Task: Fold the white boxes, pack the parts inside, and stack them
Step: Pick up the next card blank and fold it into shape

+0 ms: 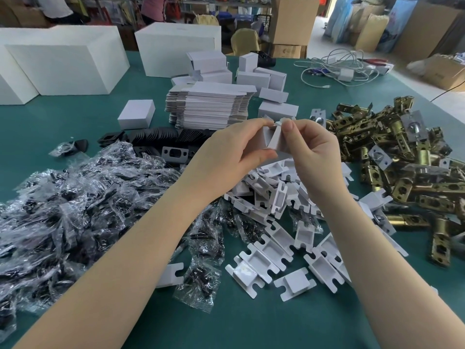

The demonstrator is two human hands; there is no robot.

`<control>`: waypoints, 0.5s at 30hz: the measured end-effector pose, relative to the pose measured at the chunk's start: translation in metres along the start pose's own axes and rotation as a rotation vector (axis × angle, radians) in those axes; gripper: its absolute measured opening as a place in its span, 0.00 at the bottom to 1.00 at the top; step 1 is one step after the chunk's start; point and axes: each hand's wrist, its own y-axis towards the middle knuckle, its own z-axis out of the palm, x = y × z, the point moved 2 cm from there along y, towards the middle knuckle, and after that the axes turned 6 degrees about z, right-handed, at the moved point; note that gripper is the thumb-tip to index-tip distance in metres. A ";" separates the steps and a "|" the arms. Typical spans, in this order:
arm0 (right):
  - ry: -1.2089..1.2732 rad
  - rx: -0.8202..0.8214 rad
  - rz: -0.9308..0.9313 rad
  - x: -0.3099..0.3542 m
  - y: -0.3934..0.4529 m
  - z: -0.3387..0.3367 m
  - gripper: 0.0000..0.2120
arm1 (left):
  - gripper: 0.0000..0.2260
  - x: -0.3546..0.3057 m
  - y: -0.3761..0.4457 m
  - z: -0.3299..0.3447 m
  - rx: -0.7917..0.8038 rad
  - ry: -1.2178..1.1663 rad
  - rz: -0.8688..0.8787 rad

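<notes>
Both hands hold one small white box (273, 138) up above the table's middle. My left hand (226, 157) grips its left side between thumb and fingers. My right hand (312, 147) pinches a flap at its top edge. Behind them lies a stack of flat white box blanks (208, 107), with several folded white boxes (264, 79) beyond it. Brass latch parts (402, 152) are heaped at the right. White card inserts (276, 238) are scattered under my forearms. Clear bags of black screws (75, 210) pile up at the left, and black plates (163, 137) lie behind them.
Large white cartons (65, 61) stand at the far left on the green table (239, 328). A lone folded box (137, 114) sits left of the blanks. White cables (337, 66) lie at the far right. Cardboard boxes and people are beyond the table.
</notes>
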 end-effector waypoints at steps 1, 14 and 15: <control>0.005 0.000 0.005 -0.001 0.000 0.000 0.11 | 0.22 0.000 0.000 0.000 -0.001 -0.003 -0.001; 0.080 0.079 0.087 -0.010 0.000 0.005 0.05 | 0.23 -0.002 0.001 0.000 0.010 0.002 -0.008; 0.090 0.085 0.094 -0.010 0.000 0.004 0.05 | 0.23 -0.002 0.001 0.000 0.012 0.000 -0.008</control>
